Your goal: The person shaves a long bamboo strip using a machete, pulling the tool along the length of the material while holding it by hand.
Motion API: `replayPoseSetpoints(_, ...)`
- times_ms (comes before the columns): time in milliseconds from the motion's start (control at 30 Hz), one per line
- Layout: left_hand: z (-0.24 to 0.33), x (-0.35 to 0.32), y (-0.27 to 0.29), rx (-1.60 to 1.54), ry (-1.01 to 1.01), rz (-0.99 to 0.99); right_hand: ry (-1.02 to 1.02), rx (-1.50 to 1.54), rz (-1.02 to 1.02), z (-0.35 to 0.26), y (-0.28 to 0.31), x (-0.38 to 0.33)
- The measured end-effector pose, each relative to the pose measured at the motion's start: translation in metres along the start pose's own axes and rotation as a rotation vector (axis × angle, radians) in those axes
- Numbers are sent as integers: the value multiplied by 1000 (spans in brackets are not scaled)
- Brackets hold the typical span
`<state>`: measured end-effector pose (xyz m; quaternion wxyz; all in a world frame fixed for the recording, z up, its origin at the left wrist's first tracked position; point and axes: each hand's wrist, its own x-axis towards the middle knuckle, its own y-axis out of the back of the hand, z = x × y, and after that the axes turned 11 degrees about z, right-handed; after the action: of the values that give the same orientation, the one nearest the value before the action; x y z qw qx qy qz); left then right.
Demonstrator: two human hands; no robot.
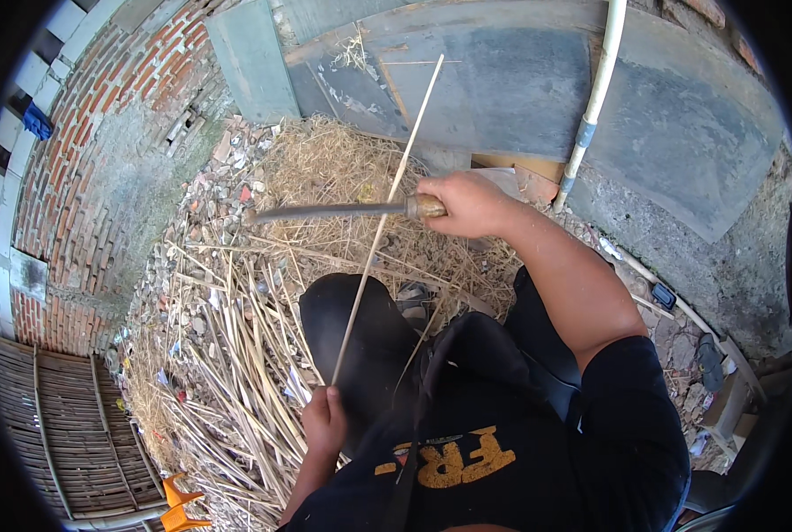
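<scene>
My right hand (469, 204) is closed round the wooden handle of a machete (325, 212), whose long dark blade points left. In my left hand (323, 422), the fingers pinch the lower end of a long, thin bamboo strip (360, 288). From there the strip slants up and away to the right, past my knee. Blade and strip cross close to the machete's handle; I cannot tell whether they touch. Below them, a heap of pale shavings (329, 164) covers the ground between my legs and the far panels.
Many bamboo strips (245, 372) lie piled on rubble at my left. A brick wall (86, 168) rises beyond them, with a slatted bamboo panel (63, 426) at lower left. Grey boards (511, 84) and a white pipe (595, 97) stand ahead. An orange plastic object (180, 507) sits lower left.
</scene>
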<state>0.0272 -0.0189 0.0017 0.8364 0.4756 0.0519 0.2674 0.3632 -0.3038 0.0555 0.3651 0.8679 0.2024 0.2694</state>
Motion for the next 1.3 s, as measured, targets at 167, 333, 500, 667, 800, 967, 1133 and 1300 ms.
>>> replayPoseSetpoints(167, -26, -8, -9, -270, 168, -31, -41, -240, -37, 4, -4, 2)
replayPoseSetpoints(333, -21, -6, -10, -70, 93, -48, 6, -237, -61, -17, -14, -2)
replayPoseSetpoints(500, -22, -5, -18, 79, 1, 5, -26, -171, -152, 8, -17, 8)
replayPoseSetpoints(667, -11, 2, -7, 46, -6, -37, -161, -158, 36, 27, -15, 16)
replayPoseSetpoints(800, -22, -2, -7, -20, 57, -88, 72, -183, -101, -18, -19, -3)
replayPoseSetpoints(967, -16, 3, -14, -41, 34, -65, -228, -32, 38, 37, -15, 11)
replayPoseSetpoints(1133, -19, -2, -6, -7, 0, -39, -104, -98, 35, 5, -25, 3)
replayPoseSetpoints(1300, -30, 1, -16, -56, 58, -71, -9, -70, -227, -10, -33, 6)
